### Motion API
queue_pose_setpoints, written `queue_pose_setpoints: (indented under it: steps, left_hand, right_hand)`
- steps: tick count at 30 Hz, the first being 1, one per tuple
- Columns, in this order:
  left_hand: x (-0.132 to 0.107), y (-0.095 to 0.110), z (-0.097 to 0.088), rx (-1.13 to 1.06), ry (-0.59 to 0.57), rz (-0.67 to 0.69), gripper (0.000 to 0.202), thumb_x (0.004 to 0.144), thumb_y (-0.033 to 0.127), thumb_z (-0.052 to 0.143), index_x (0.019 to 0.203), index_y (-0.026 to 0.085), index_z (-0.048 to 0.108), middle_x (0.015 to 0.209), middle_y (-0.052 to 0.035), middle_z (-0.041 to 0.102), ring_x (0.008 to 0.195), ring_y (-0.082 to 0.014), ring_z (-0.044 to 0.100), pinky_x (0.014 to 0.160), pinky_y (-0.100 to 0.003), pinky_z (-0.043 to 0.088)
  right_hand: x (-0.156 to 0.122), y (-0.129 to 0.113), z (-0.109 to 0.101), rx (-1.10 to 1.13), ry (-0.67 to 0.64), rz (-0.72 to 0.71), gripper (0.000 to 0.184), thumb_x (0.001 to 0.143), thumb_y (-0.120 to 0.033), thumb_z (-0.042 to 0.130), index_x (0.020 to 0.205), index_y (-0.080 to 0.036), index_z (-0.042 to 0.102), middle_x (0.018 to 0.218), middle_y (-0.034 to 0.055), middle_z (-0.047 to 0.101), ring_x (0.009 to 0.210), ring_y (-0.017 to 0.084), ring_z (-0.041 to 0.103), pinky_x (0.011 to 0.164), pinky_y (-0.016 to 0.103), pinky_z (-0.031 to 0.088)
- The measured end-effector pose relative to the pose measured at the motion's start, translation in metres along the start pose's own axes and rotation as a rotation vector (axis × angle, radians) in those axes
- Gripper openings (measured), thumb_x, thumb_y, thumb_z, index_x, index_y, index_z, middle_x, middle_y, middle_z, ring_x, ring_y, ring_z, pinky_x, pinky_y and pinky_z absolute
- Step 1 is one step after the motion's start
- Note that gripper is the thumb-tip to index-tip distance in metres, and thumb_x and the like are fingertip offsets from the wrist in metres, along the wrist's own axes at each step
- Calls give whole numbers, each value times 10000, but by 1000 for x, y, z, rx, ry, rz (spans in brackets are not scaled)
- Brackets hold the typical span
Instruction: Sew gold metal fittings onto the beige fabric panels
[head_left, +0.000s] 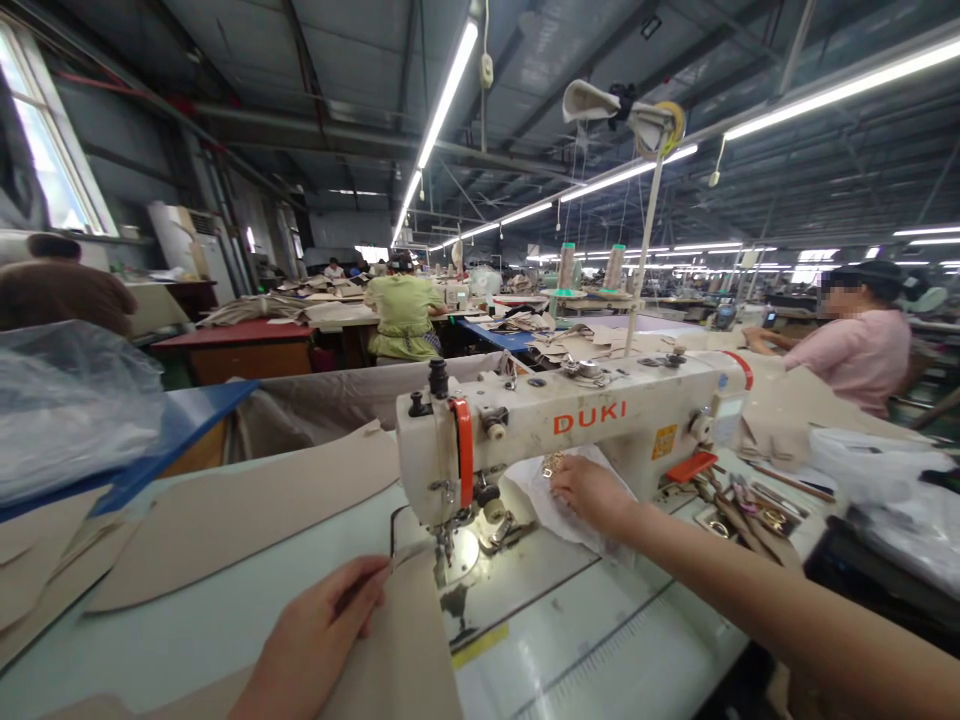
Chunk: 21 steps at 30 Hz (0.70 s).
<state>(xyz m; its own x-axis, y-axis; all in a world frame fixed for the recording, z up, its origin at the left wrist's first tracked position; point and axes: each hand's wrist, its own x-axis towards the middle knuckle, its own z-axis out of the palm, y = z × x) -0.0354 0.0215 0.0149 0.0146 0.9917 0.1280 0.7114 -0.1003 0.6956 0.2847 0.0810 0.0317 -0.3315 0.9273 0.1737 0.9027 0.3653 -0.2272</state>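
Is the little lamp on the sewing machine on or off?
On. A bright white glow falls on the needle plate under the sewing machine, brighter than the table around it.

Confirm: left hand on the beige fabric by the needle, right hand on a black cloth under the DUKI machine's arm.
Wrong colour: the head view shows the right hand on a white cloth, not black. The left hand on the beige fabric stands.

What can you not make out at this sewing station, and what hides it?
Head view:
- What the right hand touches on the white bag: too small.
- The needle under the sewing machine: tip lost in glare.
- The forearm behind the left hand: cut off by the bottom edge.
- Tools beside the machine: blurred.
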Motion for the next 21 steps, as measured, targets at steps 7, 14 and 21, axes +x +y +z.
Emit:
queue_pose_setpoints:
  steps: [7,14,21]
  left_hand:
    - [-3,-6,3,11,16,91,335,730,441,471,862,230,694,810,1,736,674,-204,672,660,-266,522]
    - [-19,-3,8,27,36,311,273,806,328,460,855,247,716,888,-4,736,818,-192,672,758,-259,524]
    - [-31,4,11,25,26,421,241,844,252,463,864,217,701,850,-22,725,792,-168,666,744,-235,514]
  right_hand:
    - [-18,-6,8,521,111,4,190,828,-289,569,825,-146,694,699,37,658,674,162,596,631,276,466]
    - [-47,-53,25,1348,-109,112,360,657,-454,751,848,-158,677,766,35,670,714,143,637,702,273,501]
    - [-47,-88,27,1611,-233,232,362,554,-394,832,743,-151,642,763,28,671,702,130,630,710,260,484]
